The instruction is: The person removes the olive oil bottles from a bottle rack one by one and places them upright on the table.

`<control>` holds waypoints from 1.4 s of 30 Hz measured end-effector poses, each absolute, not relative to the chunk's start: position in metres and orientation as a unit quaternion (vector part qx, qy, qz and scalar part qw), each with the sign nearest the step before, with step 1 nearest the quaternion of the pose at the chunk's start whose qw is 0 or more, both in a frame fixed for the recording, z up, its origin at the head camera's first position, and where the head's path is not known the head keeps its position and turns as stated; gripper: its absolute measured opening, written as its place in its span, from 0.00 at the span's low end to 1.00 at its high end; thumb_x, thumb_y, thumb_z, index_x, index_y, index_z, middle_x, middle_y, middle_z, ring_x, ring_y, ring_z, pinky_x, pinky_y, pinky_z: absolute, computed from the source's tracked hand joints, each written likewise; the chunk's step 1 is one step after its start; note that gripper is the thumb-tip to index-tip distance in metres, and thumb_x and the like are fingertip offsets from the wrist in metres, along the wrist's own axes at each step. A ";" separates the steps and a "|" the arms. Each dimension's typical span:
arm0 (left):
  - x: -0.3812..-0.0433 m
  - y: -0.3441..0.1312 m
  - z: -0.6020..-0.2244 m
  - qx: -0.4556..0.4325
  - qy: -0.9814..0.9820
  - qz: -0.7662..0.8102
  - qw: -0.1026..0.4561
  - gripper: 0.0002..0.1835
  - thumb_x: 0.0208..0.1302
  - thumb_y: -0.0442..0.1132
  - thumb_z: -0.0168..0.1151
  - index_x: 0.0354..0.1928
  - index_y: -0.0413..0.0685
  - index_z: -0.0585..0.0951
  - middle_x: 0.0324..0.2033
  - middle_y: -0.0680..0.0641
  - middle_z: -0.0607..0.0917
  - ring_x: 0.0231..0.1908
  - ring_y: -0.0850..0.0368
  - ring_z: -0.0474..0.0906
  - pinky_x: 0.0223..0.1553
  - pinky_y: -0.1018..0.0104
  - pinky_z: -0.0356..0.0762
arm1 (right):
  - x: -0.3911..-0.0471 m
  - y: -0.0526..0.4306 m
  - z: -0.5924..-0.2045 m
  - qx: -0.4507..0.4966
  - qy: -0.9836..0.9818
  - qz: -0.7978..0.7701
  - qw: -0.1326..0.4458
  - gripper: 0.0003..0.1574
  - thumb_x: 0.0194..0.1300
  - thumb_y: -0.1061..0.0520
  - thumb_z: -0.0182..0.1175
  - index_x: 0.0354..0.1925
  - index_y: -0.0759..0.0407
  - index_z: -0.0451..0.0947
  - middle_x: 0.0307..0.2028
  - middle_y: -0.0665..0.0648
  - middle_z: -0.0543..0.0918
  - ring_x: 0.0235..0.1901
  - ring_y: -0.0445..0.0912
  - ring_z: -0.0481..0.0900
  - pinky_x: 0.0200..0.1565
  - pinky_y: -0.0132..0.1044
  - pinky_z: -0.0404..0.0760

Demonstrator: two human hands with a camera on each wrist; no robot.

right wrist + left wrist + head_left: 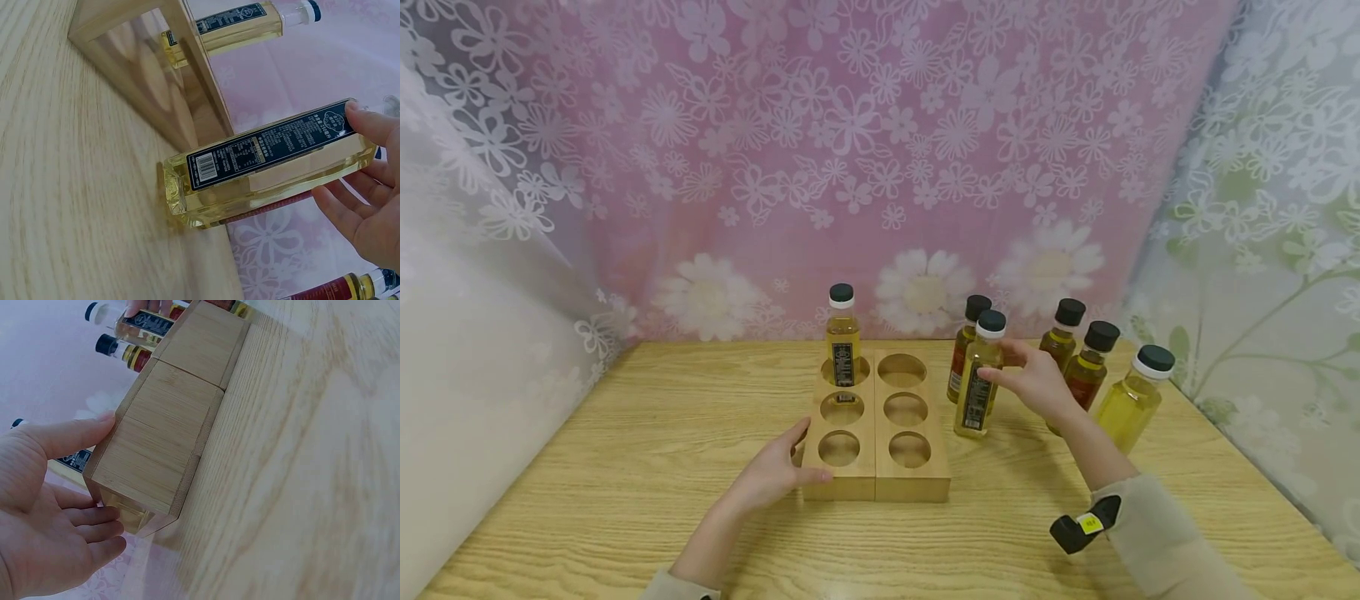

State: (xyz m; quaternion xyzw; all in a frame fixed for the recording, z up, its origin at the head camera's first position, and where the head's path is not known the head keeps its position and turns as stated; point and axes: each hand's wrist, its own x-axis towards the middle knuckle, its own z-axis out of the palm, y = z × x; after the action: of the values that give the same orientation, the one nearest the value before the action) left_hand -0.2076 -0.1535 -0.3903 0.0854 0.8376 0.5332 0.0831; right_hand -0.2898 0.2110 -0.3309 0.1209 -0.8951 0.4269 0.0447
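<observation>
My right hand (pixel 1033 383) holds a clear square bottle (pixel 977 392) of pale yellow oil with a dark green cap and black label. It is to the right of the wooden rack, thumb on one side and fingers on the other. In the right wrist view the bottle (pixel 269 156) shows its label and barcode; whether its base touches the table cannot be told. My left hand (pixel 771 471) rests at the near left corner of the two-part wooden rack (pixel 875 487), thumb along the edge, fingers loosely beside it. A like bottle (pixel 843 342) stands upright in the rack's far left hole.
Behind the held bottle stands a dark-capped bottle (pixel 961 362) with a red label. Farther right are two more dark-capped bottles, one behind (pixel 1060 337) and one nearer (pixel 1086 375), and a clear yellow oil bottle (pixel 1127 408). A floral curtain (pixel 880 167) hangs behind the table.
</observation>
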 end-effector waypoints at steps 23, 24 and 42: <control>-0.206 -0.153 -0.390 0.083 0.839 0.530 0.087 0.53 0.49 0.43 0.73 0.70 0.35 0.51 0.68 0.34 0.55 0.65 0.31 0.50 0.60 0.40 0.56 | -0.285 0.222 -0.328 0.118 -0.868 0.478 0.053 0.42 0.60 0.43 0.61 0.66 0.61 0.62 0.58 0.65 0.70 0.56 0.58 0.69 0.50 0.54 0.72; -0.206 -0.153 -0.390 0.082 0.840 0.530 0.087 0.53 0.49 0.43 0.73 0.70 0.35 0.51 0.68 0.34 0.55 0.65 0.31 0.50 0.60 0.40 0.55 | -0.284 0.223 -0.327 0.119 -0.867 0.481 0.058 0.42 0.60 0.42 0.61 0.65 0.61 0.63 0.57 0.64 0.71 0.55 0.57 0.70 0.50 0.53 0.72; -0.207 -0.153 -0.389 0.085 0.838 0.532 0.086 0.52 0.49 0.42 0.72 0.70 0.34 0.50 0.67 0.33 0.55 0.65 0.31 0.49 0.61 0.40 0.54 | -0.253 0.225 -0.301 0.163 -0.844 0.507 0.064 0.32 0.64 0.50 0.60 0.59 0.66 0.68 0.49 0.64 0.77 0.41 0.33 0.78 0.44 0.28 0.77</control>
State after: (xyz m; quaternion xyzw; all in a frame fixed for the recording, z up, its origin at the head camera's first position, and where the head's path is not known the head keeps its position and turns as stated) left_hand -0.2069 -0.1535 -0.3887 0.0853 0.8378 0.5324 0.0860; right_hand -0.2531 0.2251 -0.3013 0.1634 -0.8438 0.5071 0.0642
